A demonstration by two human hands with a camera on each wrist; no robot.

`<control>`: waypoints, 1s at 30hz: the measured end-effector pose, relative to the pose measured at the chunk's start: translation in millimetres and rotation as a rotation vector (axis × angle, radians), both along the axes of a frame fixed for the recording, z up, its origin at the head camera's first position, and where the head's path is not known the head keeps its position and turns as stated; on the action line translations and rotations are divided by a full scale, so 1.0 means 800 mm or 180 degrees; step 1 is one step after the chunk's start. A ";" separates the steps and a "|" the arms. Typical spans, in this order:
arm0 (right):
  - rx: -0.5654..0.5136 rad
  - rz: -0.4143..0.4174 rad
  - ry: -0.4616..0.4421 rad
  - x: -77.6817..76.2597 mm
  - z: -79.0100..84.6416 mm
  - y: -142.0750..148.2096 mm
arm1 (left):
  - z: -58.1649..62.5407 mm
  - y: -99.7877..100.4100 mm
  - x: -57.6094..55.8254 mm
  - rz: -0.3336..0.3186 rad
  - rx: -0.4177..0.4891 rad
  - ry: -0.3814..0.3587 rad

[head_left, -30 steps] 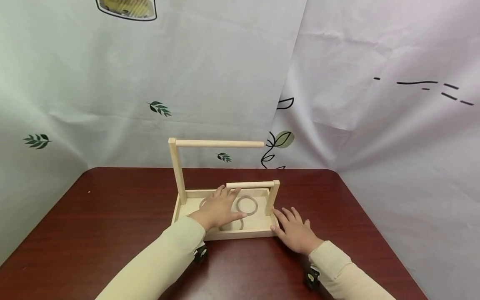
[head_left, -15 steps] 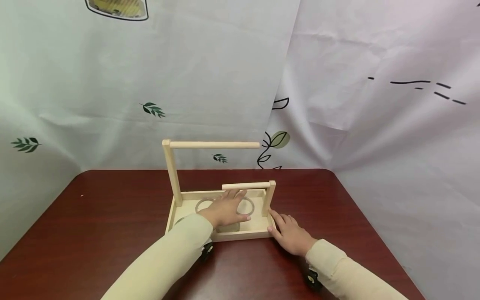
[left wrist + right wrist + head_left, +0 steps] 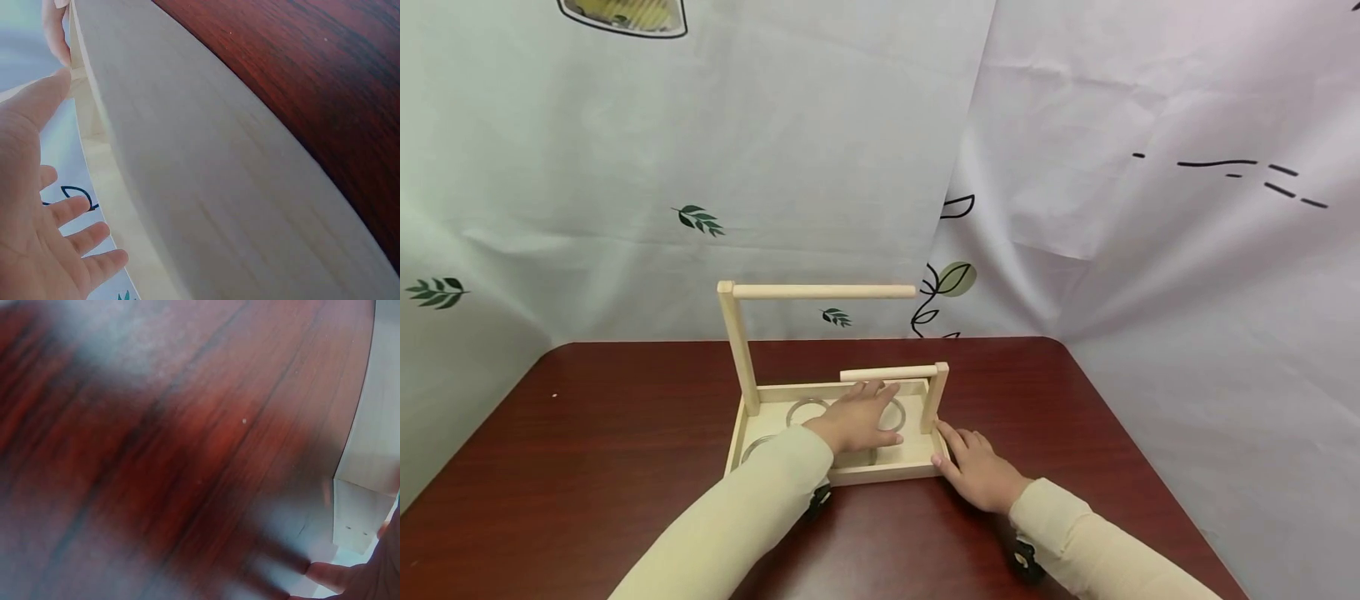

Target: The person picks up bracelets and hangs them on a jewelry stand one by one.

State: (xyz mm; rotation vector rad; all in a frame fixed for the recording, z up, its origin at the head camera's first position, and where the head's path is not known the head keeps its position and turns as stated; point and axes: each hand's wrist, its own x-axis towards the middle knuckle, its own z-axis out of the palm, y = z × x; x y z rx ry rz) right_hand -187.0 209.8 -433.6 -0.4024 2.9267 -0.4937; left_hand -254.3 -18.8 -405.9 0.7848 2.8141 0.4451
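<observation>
In the head view a shallow pale wooden tray [image 3: 887,474] stands on the table. A tall post [image 3: 740,354] at its left end bears a long rod [image 3: 823,292]; a short post [image 3: 935,400] at the right carries a shorter rod [image 3: 880,373]. Several thin rings [image 3: 903,414] show on the tray floor, partly covered. My left hand [image 3: 859,419] hovers over the tray's middle, its fingers spread in the left wrist view and holding nothing. My right hand [image 3: 979,472] rests against the tray's right end with extended fingers, thumb near the front corner.
The dark red wooden table [image 3: 625,417] spreads around the tray. A light cloth backdrop [image 3: 820,167] with printed leaves rises behind the table and along its right side. Both wrists carry small black devices [image 3: 1026,558].
My left hand has shifted right over the tray, uncovering more of the rings at the left. The right hand stays at the tray's right end. The head view has turned slightly right.
</observation>
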 end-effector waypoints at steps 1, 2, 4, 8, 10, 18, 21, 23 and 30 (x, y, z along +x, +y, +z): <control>0.0003 -0.0008 -0.0008 0.000 0.000 0.000 | 0.001 0.001 0.000 0.0005 -0.0001 -0.0010; 0.0003 -0.0012 -0.0018 0.001 0.001 0.000 | 0.001 0.002 0.001 0.0018 -0.0007 -0.0033; 0.0008 -0.0018 -0.0037 0.001 0.001 -0.001 | 0.002 0.003 0.002 0.0038 -0.0028 -0.0063; 0.0013 -0.0017 -0.0056 0.002 0.002 -0.002 | 0.002 0.004 0.003 0.0025 -0.0038 -0.0080; 0.0012 -0.0032 -0.0070 0.002 0.002 -0.002 | 0.001 0.005 0.003 0.0011 -0.0043 -0.0081; 0.0029 -0.0062 -0.0127 0.004 0.003 -0.002 | -0.003 0.009 -0.001 -0.0021 -0.0132 -0.0051; 0.0028 -0.0058 -0.0129 0.005 0.005 -0.003 | -0.005 0.011 -0.002 -0.0024 -0.0110 -0.0045; 0.0029 -0.0061 -0.0127 0.005 0.007 -0.004 | -0.007 0.012 -0.004 -0.0019 -0.0113 -0.0053; 0.0017 -0.0083 -0.0132 0.006 0.011 -0.005 | -0.009 0.016 -0.006 -0.0006 -0.0095 -0.0084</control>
